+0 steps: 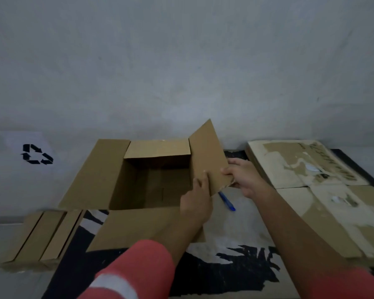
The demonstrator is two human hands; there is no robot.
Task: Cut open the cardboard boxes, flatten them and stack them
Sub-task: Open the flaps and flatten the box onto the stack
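In the middle of the mat [235, 266], your left hand [195, 203] and right hand [244, 178] grip a flap [207, 156] of the open box [151, 182]. It is not flat yet, but the flat boxes [311, 190] are stacked.

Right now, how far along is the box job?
Done: flattened cardboard is stacked at right, and the open box has its flaps spread. In hand: left hand and right hand hold its right flap; a blue pen lies beside it. Left: flatten and stack this box, then probably the three narrow boxes at left.
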